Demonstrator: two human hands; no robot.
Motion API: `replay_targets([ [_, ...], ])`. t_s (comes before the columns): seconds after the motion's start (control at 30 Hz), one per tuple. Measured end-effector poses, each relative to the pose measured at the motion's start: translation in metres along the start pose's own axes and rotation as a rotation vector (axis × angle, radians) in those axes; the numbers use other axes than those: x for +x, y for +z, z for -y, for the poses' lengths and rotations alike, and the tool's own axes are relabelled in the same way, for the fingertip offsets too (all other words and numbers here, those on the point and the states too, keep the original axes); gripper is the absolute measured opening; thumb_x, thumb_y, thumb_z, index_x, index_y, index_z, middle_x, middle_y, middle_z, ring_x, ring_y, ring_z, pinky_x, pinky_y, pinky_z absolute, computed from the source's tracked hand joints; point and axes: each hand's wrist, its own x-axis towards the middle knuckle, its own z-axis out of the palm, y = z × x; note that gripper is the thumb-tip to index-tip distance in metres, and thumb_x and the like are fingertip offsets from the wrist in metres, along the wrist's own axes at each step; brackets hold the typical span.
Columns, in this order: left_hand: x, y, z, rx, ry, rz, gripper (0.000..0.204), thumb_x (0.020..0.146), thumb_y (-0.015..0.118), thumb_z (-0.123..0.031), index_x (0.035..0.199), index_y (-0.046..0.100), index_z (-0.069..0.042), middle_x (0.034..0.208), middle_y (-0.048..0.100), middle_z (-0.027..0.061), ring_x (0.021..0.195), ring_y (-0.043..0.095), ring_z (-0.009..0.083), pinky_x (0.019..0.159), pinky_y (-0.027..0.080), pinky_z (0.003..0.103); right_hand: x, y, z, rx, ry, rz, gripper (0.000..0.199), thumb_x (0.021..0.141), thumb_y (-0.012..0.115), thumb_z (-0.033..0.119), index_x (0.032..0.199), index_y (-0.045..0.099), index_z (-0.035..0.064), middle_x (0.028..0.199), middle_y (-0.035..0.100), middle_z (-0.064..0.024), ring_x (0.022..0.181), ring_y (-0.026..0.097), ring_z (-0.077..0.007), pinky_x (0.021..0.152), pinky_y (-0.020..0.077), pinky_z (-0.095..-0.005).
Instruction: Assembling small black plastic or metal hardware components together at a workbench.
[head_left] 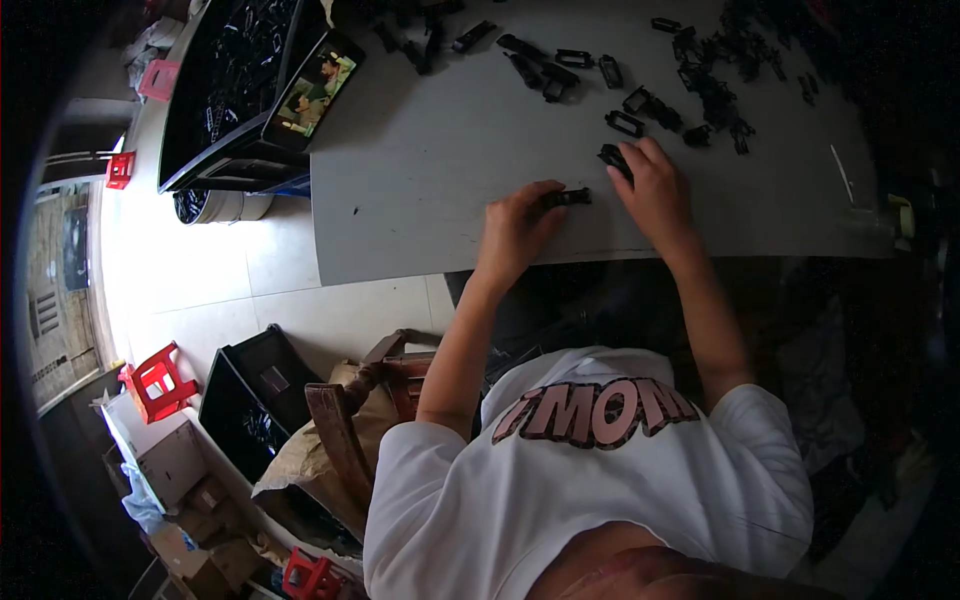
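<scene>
Near the front edge of the grey table, my left hand is closed around a small black plastic part, whose end sticks out to the right past the fingers. To the right and slightly farther away, my right hand has its thumb and fingers closed on another black plastic part. Just beyond it lies a black part shaped like a rectangular frame. Fine details of both held parts are too small or covered by the fingers.
Several loose black parts and a tangled pile lie toward the table's back. At left, a phone leans against a black crate full of black pieces. A wooden chair and a black bin stand lower left.
</scene>
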Motion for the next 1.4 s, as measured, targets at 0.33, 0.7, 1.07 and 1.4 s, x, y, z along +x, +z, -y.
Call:
replay_targets([
  [0.33, 0.000, 0.003, -0.003, -0.012, -0.007, 0.028, 0.029, 0.080, 0.068, -0.009, 0.108, 0.063, -0.002, 0.091, 0.068, 0.0136, 0.077, 0.064, 0.0157, 0.072, 0.051, 0.030, -0.006, 0.022, -0.016, -0.124, -0.112, -0.079, 0.030, 0.086, 0.061, 0.014, 0.112, 0.057, -0.0003, 0.102, 0.054, -0.0131, 0.091, 0.058, -0.0311, 0.075, 0.0485, -0.0375],
  [0.7, -0.002, 0.001, -0.002, -0.013, 0.019, 0.014, 0.029, 0.079, 0.068, -0.009, 0.108, 0.063, -0.003, 0.091, 0.068, 0.0144, 0.077, 0.066, 0.0177, 0.070, 0.051, 0.030, -0.011, 0.019, -0.016, -0.067, -0.124, -0.124, 0.036, 0.078, 0.065, 0.008, 0.112, 0.056, 0.0003, 0.101, 0.055, -0.0122, 0.090, 0.058, -0.0299, 0.074, 0.0492, -0.0363],
  [1.07, -0.001, 0.000, 0.002, -0.132, 0.057, 0.038, 0.028, 0.077, 0.066, -0.004, 0.104, 0.062, 0.000, 0.088, 0.067, 0.0183, 0.080, 0.068, 0.0267, 0.074, 0.052, 0.032, -0.013, -0.005, 0.017, 0.357, -0.274, 0.186, 0.030, 0.072, 0.064, 0.000, 0.102, 0.058, -0.0015, 0.096, 0.056, -0.0127, 0.088, 0.060, -0.0290, 0.074, 0.0497, -0.0353],
  [1.4, -0.002, 0.001, 0.000, -0.019, 0.120, -0.006, 0.031, 0.077, 0.068, -0.005, 0.106, 0.063, -0.001, 0.086, 0.067, 0.0182, 0.080, 0.068, 0.0256, 0.074, 0.052, 0.032, -0.020, -0.003, 0.038, 0.162, -0.397, 0.173, 0.037, 0.071, 0.068, -0.001, 0.106, 0.058, -0.0011, 0.099, 0.053, -0.0141, 0.093, 0.057, -0.0306, 0.076, 0.0493, -0.0376],
])
